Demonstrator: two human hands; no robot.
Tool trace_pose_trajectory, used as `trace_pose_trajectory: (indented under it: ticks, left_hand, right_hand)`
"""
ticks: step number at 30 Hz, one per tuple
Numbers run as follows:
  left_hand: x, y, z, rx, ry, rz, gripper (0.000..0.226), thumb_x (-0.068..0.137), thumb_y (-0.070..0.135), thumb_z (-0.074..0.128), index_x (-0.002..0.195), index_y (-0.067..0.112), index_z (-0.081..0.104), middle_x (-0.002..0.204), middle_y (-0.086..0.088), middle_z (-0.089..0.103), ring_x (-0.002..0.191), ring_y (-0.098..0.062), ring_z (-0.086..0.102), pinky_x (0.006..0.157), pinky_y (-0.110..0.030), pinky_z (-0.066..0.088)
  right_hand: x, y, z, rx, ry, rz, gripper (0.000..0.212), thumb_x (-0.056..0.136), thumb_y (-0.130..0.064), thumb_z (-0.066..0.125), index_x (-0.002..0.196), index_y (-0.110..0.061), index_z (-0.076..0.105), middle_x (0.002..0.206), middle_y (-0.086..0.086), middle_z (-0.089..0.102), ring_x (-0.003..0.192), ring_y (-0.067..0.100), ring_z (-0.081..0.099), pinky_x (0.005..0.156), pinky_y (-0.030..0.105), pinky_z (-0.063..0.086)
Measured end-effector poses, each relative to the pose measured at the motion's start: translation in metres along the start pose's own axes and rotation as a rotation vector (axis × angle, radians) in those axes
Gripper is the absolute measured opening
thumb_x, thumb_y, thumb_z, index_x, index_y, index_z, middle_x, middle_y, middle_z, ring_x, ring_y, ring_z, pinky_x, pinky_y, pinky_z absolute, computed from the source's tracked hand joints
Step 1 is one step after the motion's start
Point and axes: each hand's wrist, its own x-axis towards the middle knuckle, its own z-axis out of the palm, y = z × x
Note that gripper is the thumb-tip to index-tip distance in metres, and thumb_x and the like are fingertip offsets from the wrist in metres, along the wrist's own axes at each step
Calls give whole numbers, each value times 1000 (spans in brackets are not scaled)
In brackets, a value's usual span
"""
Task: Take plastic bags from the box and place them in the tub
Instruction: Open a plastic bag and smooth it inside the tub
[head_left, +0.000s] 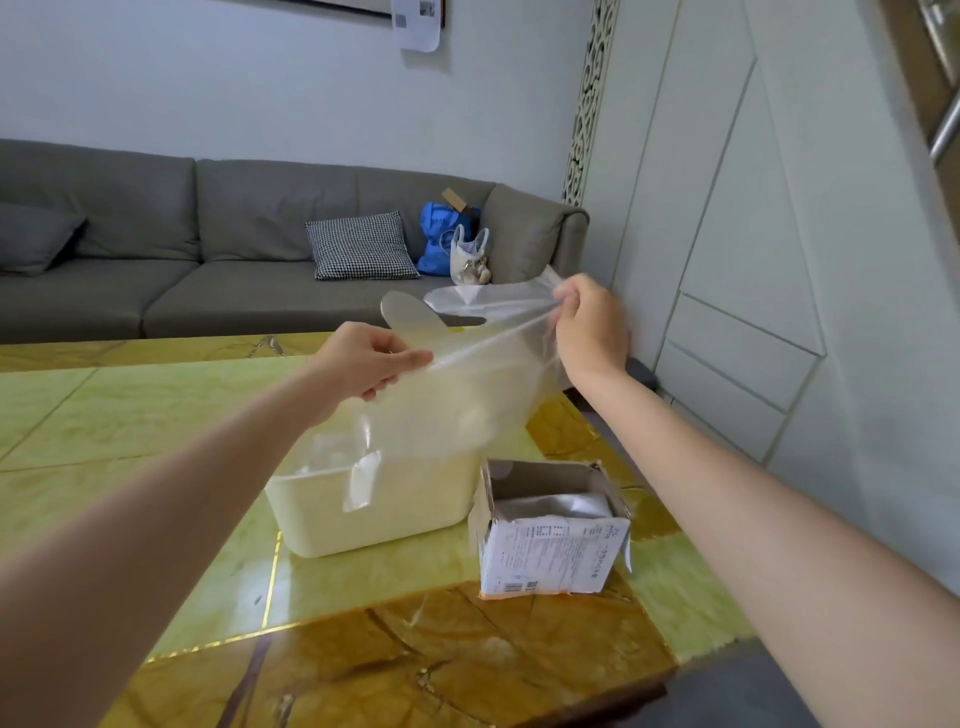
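Note:
A clear plastic bag (467, 374) is stretched in the air between both hands, above the tub. My left hand (371, 364) pinches its left edge and my right hand (592, 325) pinches its upper right corner. The bag's two handle loops stick up behind my hands. Below it a cream plastic tub (374, 514) stands on the table, with crumpled clear plastic showing inside. Right of the tub sits a small open cardboard box (550, 545) with a printed label and more folded plastic bags inside.
The green and amber marble-pattern table (156, 447) spreads to the left and front. Beyond it stands a grey sofa (208, 249) with a checked cushion (361, 247) and a blue bag (441, 236). White cabinets (753, 260) line the right side.

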Motion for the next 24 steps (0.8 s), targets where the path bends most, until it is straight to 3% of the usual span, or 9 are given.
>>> trace_pose_trajectory:
  ticks: [3,7,10,13,15,17,19,21,24]
  left_hand:
    - [-1,3,4,-8,19,-22,25,83,25,69,64,12,58,55,-1,47,49,-13,40,50,-21,36]
    - [-7,8,9,-88,25,-36,22,85,22,67,69,13,55,63,-3,54,54,-12,49,51,-19,43]
    - [-15,17,13,-102,-7,-34,19,84,23,68,73,11,58,65,-3,56,56,-11,52,54,-19,47]
    - [-19,24,11,-124,-28,-28,19,84,26,67,74,13,58,66,-1,57,57,-10,53,55,-19,47]
    - [-20,27,9,-135,-61,-19,18,85,27,66,76,15,57,68,0,57,58,-9,52,54,-18,46]
    - [-22,31,9,-131,-137,-4,17,86,28,64,77,16,57,69,2,56,61,-9,51,55,-18,45]
    - [-24,34,9,-109,-220,7,14,87,28,63,81,17,58,74,4,55,65,-10,50,58,-20,44]
    - [-27,38,8,-58,-287,11,10,88,26,62,86,16,60,79,3,57,64,-9,49,58,-20,43]
    - [-29,42,3,-15,-341,18,7,86,21,64,82,16,60,104,-17,64,52,-8,41,53,-20,38]
  right_hand:
    - [-5,-12,-23,-46,81,-324,25,93,-2,38,88,-6,62,98,7,59,88,22,54,66,28,40]
    - [-29,-11,-28,-515,-572,-745,18,89,-6,47,82,-7,63,96,9,55,85,25,54,61,29,36]
    - [-58,6,-25,-728,-1004,-601,22,87,-1,42,67,-10,48,70,6,46,63,23,46,50,26,28]
    - [-82,30,-21,-886,-1199,-579,32,89,7,37,62,-9,36,62,3,35,50,17,31,47,25,24]
    - [-81,37,-17,-876,-1290,-433,28,88,8,36,65,-5,42,65,7,39,52,18,31,47,25,24]
    - [-73,35,-15,-779,-1408,-233,16,90,-1,43,90,3,59,80,12,55,62,20,47,51,23,34]
    - [-62,27,-15,-590,-1527,49,37,93,-23,54,122,-2,54,109,10,60,92,21,60,69,25,50]
    - [-50,19,-18,-524,-1510,165,56,92,-44,54,135,-8,47,132,11,53,114,27,56,91,33,51]
    - [-27,-2,-29,-428,-1191,37,41,97,-38,46,121,-7,58,121,14,63,88,24,65,71,29,53]
